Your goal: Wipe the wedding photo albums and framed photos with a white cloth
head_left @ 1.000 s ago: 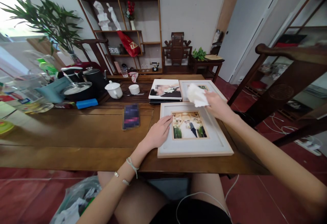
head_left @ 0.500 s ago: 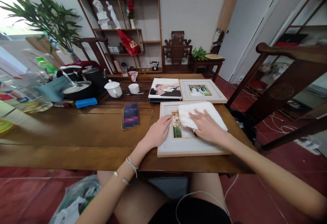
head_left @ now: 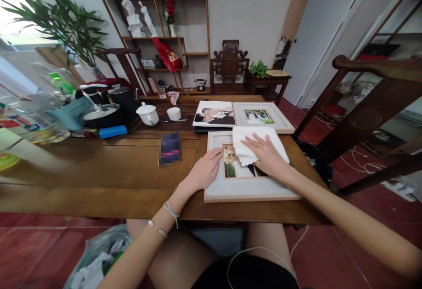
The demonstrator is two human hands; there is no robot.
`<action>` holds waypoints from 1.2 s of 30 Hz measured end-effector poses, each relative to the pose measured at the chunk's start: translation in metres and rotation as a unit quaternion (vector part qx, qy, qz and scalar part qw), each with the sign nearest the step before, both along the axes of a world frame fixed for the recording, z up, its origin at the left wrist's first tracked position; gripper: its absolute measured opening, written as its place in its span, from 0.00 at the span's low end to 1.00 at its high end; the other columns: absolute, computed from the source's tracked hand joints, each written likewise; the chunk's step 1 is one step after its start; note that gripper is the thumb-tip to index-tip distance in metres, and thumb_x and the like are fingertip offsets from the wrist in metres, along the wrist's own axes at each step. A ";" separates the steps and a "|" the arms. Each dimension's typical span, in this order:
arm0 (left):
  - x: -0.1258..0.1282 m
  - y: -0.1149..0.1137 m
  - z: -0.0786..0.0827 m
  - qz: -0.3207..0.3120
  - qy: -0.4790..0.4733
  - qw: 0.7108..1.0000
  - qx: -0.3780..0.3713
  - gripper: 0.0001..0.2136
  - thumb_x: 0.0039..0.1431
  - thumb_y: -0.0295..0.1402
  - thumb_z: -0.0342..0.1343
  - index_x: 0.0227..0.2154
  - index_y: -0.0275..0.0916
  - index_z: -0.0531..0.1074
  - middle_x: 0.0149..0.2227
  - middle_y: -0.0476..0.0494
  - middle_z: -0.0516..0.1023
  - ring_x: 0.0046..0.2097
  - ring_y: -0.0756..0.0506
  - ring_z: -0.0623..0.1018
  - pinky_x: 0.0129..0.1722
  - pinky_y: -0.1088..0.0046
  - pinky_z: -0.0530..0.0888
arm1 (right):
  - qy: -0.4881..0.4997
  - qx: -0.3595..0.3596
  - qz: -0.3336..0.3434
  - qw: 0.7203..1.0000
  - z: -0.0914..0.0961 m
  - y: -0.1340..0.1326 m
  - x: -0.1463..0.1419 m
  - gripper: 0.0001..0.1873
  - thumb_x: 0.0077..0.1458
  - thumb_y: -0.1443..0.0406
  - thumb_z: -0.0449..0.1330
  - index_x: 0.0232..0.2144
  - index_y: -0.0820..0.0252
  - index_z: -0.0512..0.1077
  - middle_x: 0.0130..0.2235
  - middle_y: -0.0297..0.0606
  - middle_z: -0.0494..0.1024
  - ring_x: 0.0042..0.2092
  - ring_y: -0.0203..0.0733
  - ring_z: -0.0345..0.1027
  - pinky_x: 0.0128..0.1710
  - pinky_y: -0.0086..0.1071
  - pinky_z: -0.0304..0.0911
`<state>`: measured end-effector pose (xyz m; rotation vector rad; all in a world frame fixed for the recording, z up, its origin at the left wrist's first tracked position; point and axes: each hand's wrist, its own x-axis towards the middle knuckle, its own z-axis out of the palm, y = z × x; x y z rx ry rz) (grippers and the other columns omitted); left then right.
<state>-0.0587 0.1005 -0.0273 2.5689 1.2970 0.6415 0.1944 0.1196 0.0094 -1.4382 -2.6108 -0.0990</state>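
A light wooden picture frame (head_left: 244, 190) with a wide pale mat lies flat near the table's front edge. Inside it is a photo (head_left: 230, 166), its upper right part covered. Over the frame's upper right spreads a folded white towel (head_left: 278, 141). My right hand (head_left: 265, 155) lies flat on the towel with its fingers spread, pressing it against the frame. On the frame's left side rests my left hand (head_left: 207, 168), fingers stretched out, their tips at the photo's left edge; it holds nothing.
Behind lie another framed photo (head_left: 283, 122) and a white photo board (head_left: 214, 115). A phone (head_left: 169, 148) is to the left. Further left stand a lidded white cup (head_left: 147, 115), a small white bowl (head_left: 174, 113) and a dark pot (head_left: 102, 117). A wooden chair (head_left: 365, 108) flanks the right side.
My right hand and the towel have slid a little away from me across the frame, uncovering more of the photo's lower part. My left hand stays in place on the frame.
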 end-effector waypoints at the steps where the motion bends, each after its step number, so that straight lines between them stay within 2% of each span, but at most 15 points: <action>1: 0.000 0.000 0.000 0.000 0.000 1.000 0.000 0.21 0.67 0.31 0.39 0.61 0.35 0.61 0.64 0.37 0.62 0.65 0.41 0.61 0.63 0.57 0.62 | 0.006 0.012 -0.016 1.000 0.001 0.010 0.001 0.44 0.43 0.79 0.50 0.65 0.63 0.54 0.66 0.47 0.56 0.68 0.56 0.40 0.64 0.61 0.36; 5: -0.001 -0.001 0.000 0.000 0.008 1.000 -0.009 0.22 0.67 0.31 0.38 0.61 0.33 0.60 0.64 0.36 0.61 0.65 0.41 0.60 0.63 0.57 0.63 | 0.012 0.027 -0.052 0.998 0.004 0.036 -0.001 0.41 0.46 0.78 0.50 0.64 0.66 0.55 0.66 0.48 0.57 0.68 0.61 0.41 0.62 0.64 0.38; 8: -0.001 -0.001 0.000 -0.001 0.008 1.000 -0.005 0.22 0.67 0.31 0.38 0.61 0.33 0.60 0.64 0.35 0.61 0.65 0.41 0.60 0.64 0.57 0.62 | -0.006 0.007 -0.042 0.999 0.006 0.035 -0.008 0.39 0.46 0.78 0.49 0.63 0.67 0.57 0.66 0.49 0.58 0.67 0.64 0.41 0.61 0.68 0.38; 11: -0.001 0.000 -0.001 -0.003 0.001 1.000 0.006 0.21 0.67 0.30 0.39 0.61 0.34 0.60 0.64 0.36 0.62 0.65 0.42 0.61 0.64 0.57 0.61 | -0.026 -0.028 -0.014 0.999 0.008 0.014 -0.017 0.40 0.44 0.78 0.49 0.63 0.68 0.58 0.65 0.51 0.58 0.67 0.65 0.42 0.60 0.68 0.39; 15: -0.001 0.001 -0.004 0.000 0.000 1.000 0.010 0.21 0.67 0.31 0.39 0.61 0.35 0.60 0.64 0.36 0.62 0.65 0.42 0.62 0.64 0.57 0.62 | -0.029 -0.095 0.036 0.994 0.018 -0.033 -0.022 0.39 0.43 0.77 0.49 0.61 0.66 0.61 0.63 0.50 0.63 0.66 0.61 0.47 0.61 0.64 0.42; 20: -0.002 0.001 -0.004 -0.006 0.008 1.000 0.009 0.21 0.67 0.30 0.39 0.61 0.33 0.59 0.64 0.36 0.61 0.65 0.42 0.61 0.65 0.58 0.61 | 0.010 -0.180 0.107 0.978 0.044 -0.091 -0.012 0.39 0.41 0.78 0.49 0.58 0.58 0.65 0.58 0.42 0.71 0.62 0.53 0.57 0.61 0.53 0.49; 23: -0.002 0.001 -0.003 -0.007 0.015 1.000 0.003 0.22 0.67 0.30 0.38 0.62 0.31 0.59 0.65 0.36 0.60 0.66 0.42 0.60 0.65 0.60 0.59 | 0.044 -0.220 0.136 0.965 0.065 -0.104 -0.001 0.34 0.43 0.78 0.49 0.53 0.54 0.70 0.53 0.38 0.76 0.56 0.47 0.66 0.55 0.40 0.60; 26: -0.001 0.000 -0.002 -0.005 0.015 1.000 -0.002 0.22 0.67 0.30 0.38 0.62 0.31 0.59 0.65 0.35 0.60 0.66 0.42 0.59 0.65 0.60 0.59 | 0.070 -0.244 0.130 0.958 0.076 -0.096 0.005 0.27 0.47 0.76 0.49 0.46 0.53 0.74 0.48 0.35 0.79 0.50 0.45 0.71 0.49 0.34 0.65; 28: -0.001 0.000 -0.001 -0.004 0.014 1.000 -0.002 0.22 0.67 0.30 0.38 0.61 0.31 0.59 0.64 0.35 0.60 0.65 0.42 0.60 0.65 0.59 0.59 | 0.080 -0.230 0.116 0.963 0.070 -0.084 0.006 0.26 0.49 0.75 0.49 0.47 0.54 0.74 0.49 0.37 0.78 0.51 0.47 0.70 0.50 0.37 0.65; 30: -0.001 0.000 -0.001 -0.005 0.011 1.000 0.002 0.21 0.67 0.30 0.38 0.61 0.32 0.59 0.64 0.35 0.61 0.65 0.42 0.61 0.65 0.59 0.60 | 0.078 -0.201 0.107 0.971 0.055 -0.072 0.003 0.29 0.47 0.76 0.49 0.51 0.57 0.71 0.53 0.41 0.75 0.56 0.49 0.67 0.55 0.42 0.61; 33: -0.001 0.000 -0.001 -0.007 0.007 1.000 0.005 0.21 0.67 0.30 0.38 0.60 0.33 0.61 0.64 0.35 0.61 0.65 0.42 0.61 0.65 0.59 0.61 | 0.059 -0.150 0.104 0.982 0.025 -0.054 -0.002 0.39 0.41 0.78 0.48 0.59 0.61 0.64 0.61 0.44 0.67 0.65 0.51 0.54 0.64 0.52 0.47; 36: -0.001 0.000 -0.001 -0.002 0.008 1.000 -0.002 0.21 0.67 0.30 0.38 0.60 0.32 0.61 0.64 0.35 0.61 0.65 0.41 0.61 0.64 0.57 0.62 | 0.083 -0.090 0.079 0.989 0.003 -0.031 -0.002 0.41 0.41 0.79 0.48 0.61 0.65 0.61 0.63 0.47 0.63 0.67 0.54 0.47 0.64 0.58 0.40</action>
